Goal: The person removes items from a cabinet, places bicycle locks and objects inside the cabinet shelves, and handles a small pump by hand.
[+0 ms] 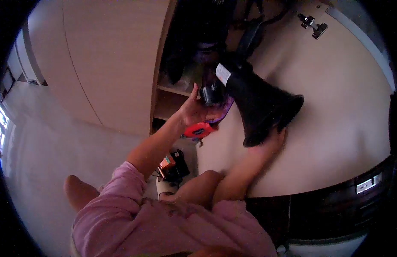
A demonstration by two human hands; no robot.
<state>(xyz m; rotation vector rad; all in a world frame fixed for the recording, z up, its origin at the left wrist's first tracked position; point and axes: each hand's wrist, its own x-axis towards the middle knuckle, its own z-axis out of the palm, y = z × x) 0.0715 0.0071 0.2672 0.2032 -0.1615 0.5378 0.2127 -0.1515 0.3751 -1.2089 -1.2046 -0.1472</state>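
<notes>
While my right hand (269, 142) sits at the flared end of this black article (258, 98), before the open cabinet door (335, 115), hidden fingers mean I can't tell its grip; my left hand (194, 112), thumb spread wide, meets a red pouch (198, 129), hold unclear.

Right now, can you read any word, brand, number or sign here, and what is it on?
No text can be read.
White rectangular label on the black flared item: any print too small and blurred.
Bright red item below the left hand: dark marking, too blurred.
Small orange item, low in view: any print too small.
Pale rectangular plate at lower right: any marking too blurred.
</notes>
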